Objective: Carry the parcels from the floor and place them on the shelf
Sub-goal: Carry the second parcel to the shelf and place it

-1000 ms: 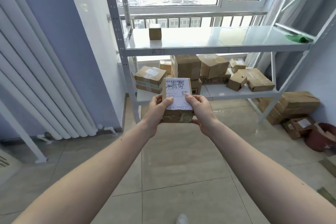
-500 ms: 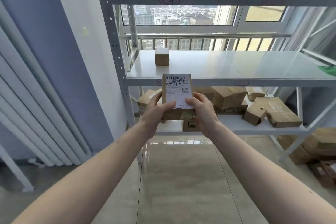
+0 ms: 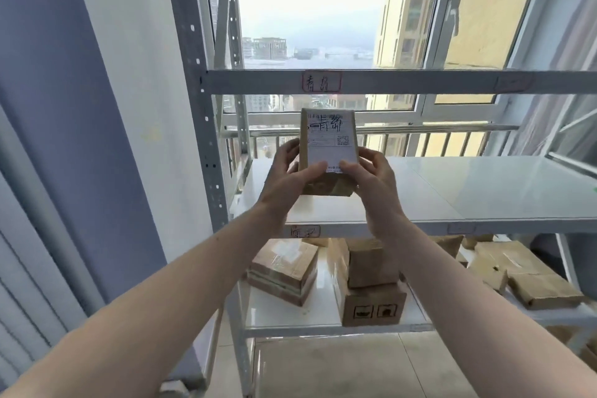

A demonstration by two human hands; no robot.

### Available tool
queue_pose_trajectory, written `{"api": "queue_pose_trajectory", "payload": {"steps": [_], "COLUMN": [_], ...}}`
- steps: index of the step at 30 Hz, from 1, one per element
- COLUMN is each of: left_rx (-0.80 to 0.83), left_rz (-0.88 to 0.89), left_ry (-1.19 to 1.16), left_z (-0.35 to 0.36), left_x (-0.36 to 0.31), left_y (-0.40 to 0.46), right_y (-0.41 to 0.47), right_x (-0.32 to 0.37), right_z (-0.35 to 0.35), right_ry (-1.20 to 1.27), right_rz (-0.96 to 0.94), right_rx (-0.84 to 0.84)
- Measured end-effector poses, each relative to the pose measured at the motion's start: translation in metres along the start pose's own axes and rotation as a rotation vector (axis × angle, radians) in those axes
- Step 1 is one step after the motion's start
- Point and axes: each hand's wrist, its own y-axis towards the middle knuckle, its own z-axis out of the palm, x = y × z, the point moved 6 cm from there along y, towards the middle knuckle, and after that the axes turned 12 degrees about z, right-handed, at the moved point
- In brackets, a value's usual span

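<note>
A small brown cardboard parcel with a white shipping label and handwritten characters is held upright in front of me. My left hand grips its lower left side and my right hand grips its lower right side, thumbs on the label. The parcel hangs above the left part of the white middle shelf of a grey metal rack. The upper shelf beam carries a red-framed handwritten tag straight above the parcel. The small box seen earlier on the middle shelf is hidden behind the parcel and my hands.
Several cardboard parcels lie on the lower shelf, among them a taped one at left and a stacked pair in the middle. A window with a railing is behind the rack. A white radiator runs along the left wall.
I have stepped closer to the rack and raised the parcel from below the middle shelf to above it; the view tilted upward, bringing the upper beam into sight.
</note>
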Motion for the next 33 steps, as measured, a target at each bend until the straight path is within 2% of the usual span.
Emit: {"api": "queue_pose_trajectory", "payload": {"steps": [8,12,18,26,33], "left_rx": [0.104,0.037,-0.050,-0.067,-0.023], "left_rz": [0.183,0.292,0.366,0.299,0.211], "left_ry": [0.060,0.152,0.287,0.435,0.558], "left_z": [-0.010,-0.010,-0.013,-0.021,-0.035], "left_x": [-0.038,-0.072,-0.105,-0.082,-0.060], "left_y": [0.085,0.131,0.202,0.281,0.325], "right_y": [0.055,0.087,0.151,0.236,0.295], "right_x": [0.069,0.112,0.166,0.193,0.188], "right_z": [0.020,0.025,0.029,0.041,0.064], "right_ry": [-0.082,-0.092,-0.158,-0.409,-0.551], "right_rz": [-0.222,-0.319,-0.386,-0.375,-0.321], "right_rx": [0.066,0.033,-0.029,-0.051,0.028]}}
